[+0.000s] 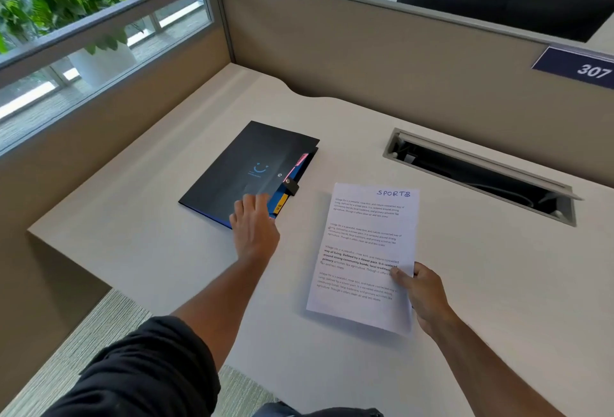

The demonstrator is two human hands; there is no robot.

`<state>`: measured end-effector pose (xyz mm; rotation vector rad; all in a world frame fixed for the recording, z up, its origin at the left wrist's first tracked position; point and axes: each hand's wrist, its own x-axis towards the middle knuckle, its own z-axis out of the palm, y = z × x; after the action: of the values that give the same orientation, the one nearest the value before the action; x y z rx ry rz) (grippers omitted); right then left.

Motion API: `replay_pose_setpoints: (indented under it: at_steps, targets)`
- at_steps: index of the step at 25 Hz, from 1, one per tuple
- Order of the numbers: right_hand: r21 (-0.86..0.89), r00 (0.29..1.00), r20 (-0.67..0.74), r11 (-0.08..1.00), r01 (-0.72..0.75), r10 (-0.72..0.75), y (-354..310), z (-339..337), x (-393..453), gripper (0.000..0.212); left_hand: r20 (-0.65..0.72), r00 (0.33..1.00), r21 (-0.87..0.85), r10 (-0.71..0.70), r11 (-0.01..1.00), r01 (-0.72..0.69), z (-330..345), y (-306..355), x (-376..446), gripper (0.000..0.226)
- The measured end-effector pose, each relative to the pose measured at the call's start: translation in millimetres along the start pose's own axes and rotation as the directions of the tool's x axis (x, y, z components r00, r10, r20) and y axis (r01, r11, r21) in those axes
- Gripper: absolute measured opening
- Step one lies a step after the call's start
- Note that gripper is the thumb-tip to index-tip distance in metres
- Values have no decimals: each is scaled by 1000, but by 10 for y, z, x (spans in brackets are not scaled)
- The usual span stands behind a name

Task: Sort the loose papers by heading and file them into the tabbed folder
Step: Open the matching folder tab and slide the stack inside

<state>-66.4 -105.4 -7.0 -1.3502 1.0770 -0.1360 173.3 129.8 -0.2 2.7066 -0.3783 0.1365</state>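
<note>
A black tabbed folder (247, 164) lies closed on the desk, with a snap strap and pink and yellow tabs showing along its right edge. My left hand (254, 227) rests flat on the folder's near corner, fingers spread, gripping nothing. A stack of white printed papers (363, 250), the top sheet headed "SPORTS" in blue handwriting, sits to the folder's right. My right hand (423, 293) pinches the stack's lower right edge, thumb on top.
The beige desk (139, 217) is boxed in by cubicle partitions at the back and left. An open cable tray slot (481, 174) is cut into the desk at the right rear. A "307" sign (584, 67) hangs on the partition.
</note>
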Motion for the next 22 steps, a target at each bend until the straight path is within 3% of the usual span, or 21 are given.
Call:
replay_pose_setpoints:
  at_steps: [3, 6, 22]
  targets:
    - [6, 1000, -7, 1000, -9, 9, 2, 50, 8, 11, 54, 997, 93, -47, 995, 42, 25, -153, 101, 76]
    - [18, 1000, -9, 1000, -11, 11, -7, 88, 2, 11, 139, 989, 135, -49, 990, 31, 30, -234, 156, 83]
    - [54, 1000, 8, 998, -25, 24, -73, 239, 15, 12, 195, 974, 223, 115, 962, -158, -53, -266, 284, 42]
